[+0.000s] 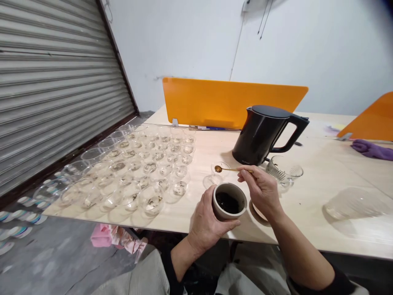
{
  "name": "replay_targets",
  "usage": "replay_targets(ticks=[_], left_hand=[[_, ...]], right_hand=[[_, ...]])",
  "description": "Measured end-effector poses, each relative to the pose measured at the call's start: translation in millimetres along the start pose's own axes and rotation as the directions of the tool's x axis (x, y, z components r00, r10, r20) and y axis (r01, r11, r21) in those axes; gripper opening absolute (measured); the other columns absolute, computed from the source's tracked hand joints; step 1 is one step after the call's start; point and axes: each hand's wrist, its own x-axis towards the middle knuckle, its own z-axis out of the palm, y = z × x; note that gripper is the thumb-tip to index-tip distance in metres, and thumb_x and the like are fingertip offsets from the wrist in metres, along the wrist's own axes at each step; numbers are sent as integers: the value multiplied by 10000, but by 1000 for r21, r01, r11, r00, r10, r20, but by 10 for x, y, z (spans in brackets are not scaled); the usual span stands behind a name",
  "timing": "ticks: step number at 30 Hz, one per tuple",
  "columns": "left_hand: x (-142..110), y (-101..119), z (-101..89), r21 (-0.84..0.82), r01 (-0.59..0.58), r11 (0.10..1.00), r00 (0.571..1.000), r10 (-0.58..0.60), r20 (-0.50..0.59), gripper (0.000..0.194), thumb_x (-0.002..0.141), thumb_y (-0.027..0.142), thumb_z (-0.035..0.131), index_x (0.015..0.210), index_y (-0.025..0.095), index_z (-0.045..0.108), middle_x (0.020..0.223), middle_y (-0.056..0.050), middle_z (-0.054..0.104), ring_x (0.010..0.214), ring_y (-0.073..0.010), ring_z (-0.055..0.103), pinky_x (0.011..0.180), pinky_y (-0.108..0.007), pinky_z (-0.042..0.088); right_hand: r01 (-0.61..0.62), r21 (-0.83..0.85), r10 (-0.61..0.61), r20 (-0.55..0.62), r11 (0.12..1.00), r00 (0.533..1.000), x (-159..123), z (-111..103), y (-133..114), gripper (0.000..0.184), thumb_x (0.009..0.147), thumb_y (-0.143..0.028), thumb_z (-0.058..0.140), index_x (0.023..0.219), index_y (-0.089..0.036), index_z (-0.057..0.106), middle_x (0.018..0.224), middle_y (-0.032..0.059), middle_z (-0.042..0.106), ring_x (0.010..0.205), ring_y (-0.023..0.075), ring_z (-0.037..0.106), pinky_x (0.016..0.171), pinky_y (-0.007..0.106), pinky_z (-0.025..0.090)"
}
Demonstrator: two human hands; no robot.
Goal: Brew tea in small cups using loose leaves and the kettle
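Tilted in my left hand (204, 223), just above the table's front edge, is a pale round canister (243, 200) holding dark, loose leaf-like material. My right hand (260, 190) pinches a thin golden spoon (230, 169) by its handle. The spoon's bowl hangs over a clear plastic cup (213, 180) that stands by itself. Whether the bowl carries anything is hard to make out. Partly hidden under my right wrist lies a round wooden-looking lid (257, 213). Many more clear cups (153, 200) stand in rows to the left, with small dark bits at their bottoms.
A black electric kettle (254, 133) stands behind my right hand, beside a ribbed glass pitcher (278, 170). A stack of clear cups (353, 203) lies on its side at right. An orange divider (208, 102) crosses the back. A purple cloth (371, 148) rests far right.
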Motion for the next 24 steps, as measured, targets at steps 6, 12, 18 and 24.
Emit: replay_targets(ticks=[6, 12, 18, 24], left_hand=[[3, -15, 9, 13, 8, 1000, 1000, -8, 0, 997, 649, 424, 942, 1469, 285, 391, 1455, -94, 573, 1355, -325, 558, 1157, -527, 455], [6, -5, 3, -14, -19, 1000, 1000, 19, -2, 964, 666, 445, 932, 1458, 281, 408, 1443, -99, 581, 1356, -331, 562, 1160, -539, 455], [5, 2, 3, 2, 34, 999, 999, -34, 3, 987, 641, 414, 945, 1459, 286, 409, 1452, -97, 581, 1348, -337, 566, 1147, -546, 463], [-2, 9, 2, -4, 22, 1000, 1000, -22, 5, 984, 652, 413, 935, 1464, 267, 400, 1464, -107, 572, 1371, -332, 547, 1171, -543, 438]], right_hand=[[41, 22, -40, -43, 999, 998, -62, -53, 21, 189, 996, -316, 617, 1115, -271, 756, 957, 44, 741, 902, 218, 697, 783, 345, 526], [62, -48, -58, 86, 997, 995, -43, -11, 68, 174, 975, -378, 638, 1023, -275, 770, 920, 51, 735, 913, 240, 689, 809, 371, 539], [90, -31, -90, 16, 995, 996, -72, -49, 22, 201, 1005, -289, 600, 1136, -281, 752, 980, 46, 733, 913, 216, 684, 787, 350, 512], [-118, 163, 150, -200, 980, 968, -97, -131, -32, 184, 1009, -357, 613, 1066, -258, 757, 870, 15, 717, 791, 172, 698, 808, 354, 559]])
